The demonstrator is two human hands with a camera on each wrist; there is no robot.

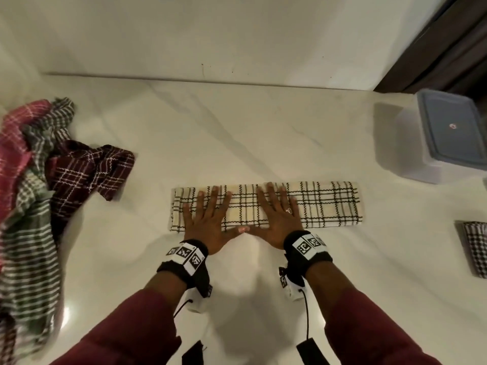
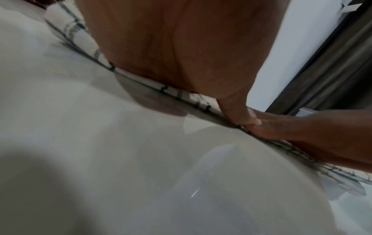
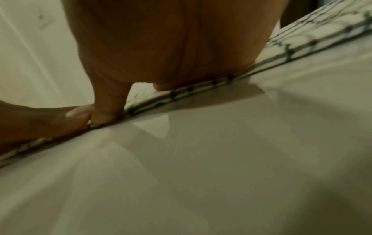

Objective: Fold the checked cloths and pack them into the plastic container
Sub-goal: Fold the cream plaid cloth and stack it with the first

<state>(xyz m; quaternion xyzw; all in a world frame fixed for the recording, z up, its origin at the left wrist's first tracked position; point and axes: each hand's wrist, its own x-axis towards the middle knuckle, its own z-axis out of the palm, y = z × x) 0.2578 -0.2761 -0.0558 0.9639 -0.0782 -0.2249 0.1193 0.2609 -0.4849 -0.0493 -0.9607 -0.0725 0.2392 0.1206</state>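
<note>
Item, cream checked cloth point(image 1: 266, 205), folded into a long strip mid-table: I have left hand point(image 1: 208, 219) and right hand point(image 1: 276, 217) pressed flat, fingers spread; next, I judge, folding it crosswise for the lidded plastic container point(image 1: 445, 138).

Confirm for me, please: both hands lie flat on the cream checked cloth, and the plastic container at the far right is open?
Not quite. In the head view the plastic container has its grey lid on. The left hand and right hand do lie flat on the cream checked cloth.

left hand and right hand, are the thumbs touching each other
Touching. The left wrist view shows the left hand thumb tip against the right hand thumb, on the near edge of the cream checked cloth.
</note>
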